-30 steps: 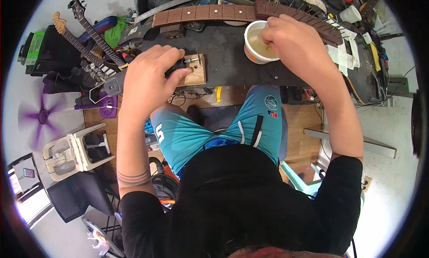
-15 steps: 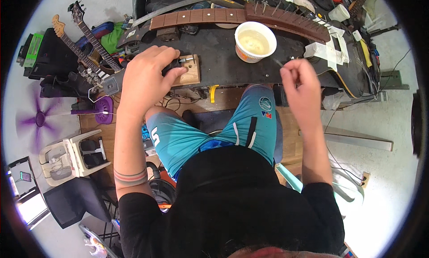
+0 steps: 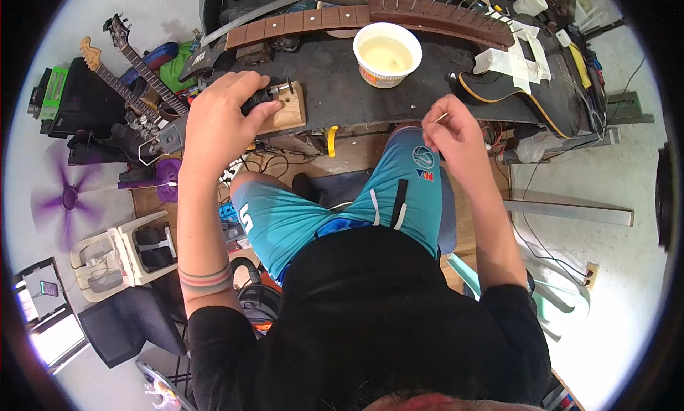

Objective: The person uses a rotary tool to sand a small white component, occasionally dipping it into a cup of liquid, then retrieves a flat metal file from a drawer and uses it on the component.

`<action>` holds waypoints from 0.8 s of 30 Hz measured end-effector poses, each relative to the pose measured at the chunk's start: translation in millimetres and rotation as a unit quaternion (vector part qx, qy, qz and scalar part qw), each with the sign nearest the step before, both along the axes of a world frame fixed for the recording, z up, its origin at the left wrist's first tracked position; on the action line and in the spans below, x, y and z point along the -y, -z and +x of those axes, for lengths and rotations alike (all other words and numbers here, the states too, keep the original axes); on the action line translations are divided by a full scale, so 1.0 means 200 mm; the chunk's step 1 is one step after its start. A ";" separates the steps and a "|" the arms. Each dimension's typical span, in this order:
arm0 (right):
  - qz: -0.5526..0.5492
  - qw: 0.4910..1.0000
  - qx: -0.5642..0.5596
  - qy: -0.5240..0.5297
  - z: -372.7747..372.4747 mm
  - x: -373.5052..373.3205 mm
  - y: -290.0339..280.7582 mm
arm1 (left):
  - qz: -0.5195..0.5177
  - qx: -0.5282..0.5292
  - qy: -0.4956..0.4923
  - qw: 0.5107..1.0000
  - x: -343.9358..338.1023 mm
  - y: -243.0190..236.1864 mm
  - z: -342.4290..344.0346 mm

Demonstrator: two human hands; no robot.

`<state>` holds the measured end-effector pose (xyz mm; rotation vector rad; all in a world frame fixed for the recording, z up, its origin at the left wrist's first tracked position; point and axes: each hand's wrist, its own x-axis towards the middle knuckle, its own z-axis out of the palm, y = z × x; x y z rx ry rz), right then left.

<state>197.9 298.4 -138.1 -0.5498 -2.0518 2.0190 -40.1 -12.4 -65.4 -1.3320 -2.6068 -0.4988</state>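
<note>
Bench (image 3: pixel 338 110): dark top, its front edge running L to R ahead of the lap. L hand (image 3: pixel 224 119) closed round a black tool (image 3: pixel 256 100) w/ a metal shaft (image 3: pixel 283 88) pointing R, over a wooden block (image 3: pixel 291 113) nr the front edge. R hand (image 3: pixel 456 132) pinching a thin piece (image 3: pixel 441 117) btwn thumb & fingers, at the front edge; can't tell how high, or what the piece is exactly.

White tub (image 3: pixel 381 77) stands upright on the bench btwn the hands, further back, touching neither, w/ pale yellowish liquid in it. Behind: brown fretboard (image 3: pixel 296 23) w/ pale dots, brown block (image 3: pixel 434 11) w/ rows of thin pins at its R end. Grey metal strip (image 3: pixel 253 21) slants behind that. R end of bench: black guitar body (image 3: pixel 552 108) w/ light edging, white tape (image 3: pixel 526 69) on it. Yellow clip (image 3: pixel 332 142) hangs below front edge.

Room: 2 upright guitars (image 3: pixel 147 60) L of bench, purple fan (image 3: pixel 69 197) w/ blurred blades, cream plastic chair (image 3: pixel 132 243), black chair (image 3: pixel 132 322) nearer. Pale wall (image 3: pixel 605 197) on R, w/ outlet (image 3: pixel 592 274) & cables (image 3: pixel 531 236). Wood floor (image 3: pixel 151 203) underfoot.
</note>
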 end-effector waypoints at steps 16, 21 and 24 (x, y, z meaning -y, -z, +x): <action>0.580 0.813 -0.047 0.002 -0.08 -0.06 -0.02 | 0.005 0.000 0.016 1.000 -0.04 0.01 -0.04; 0.601 0.797 -0.031 -0.044 -0.07 -0.08 -0.05 | 0.002 0.004 0.017 1.000 -0.03 0.01 -0.05; 0.575 0.815 0.020 -0.069 -0.07 -0.07 -0.09 | 0.004 -0.002 0.020 1.000 -0.03 0.01 -0.05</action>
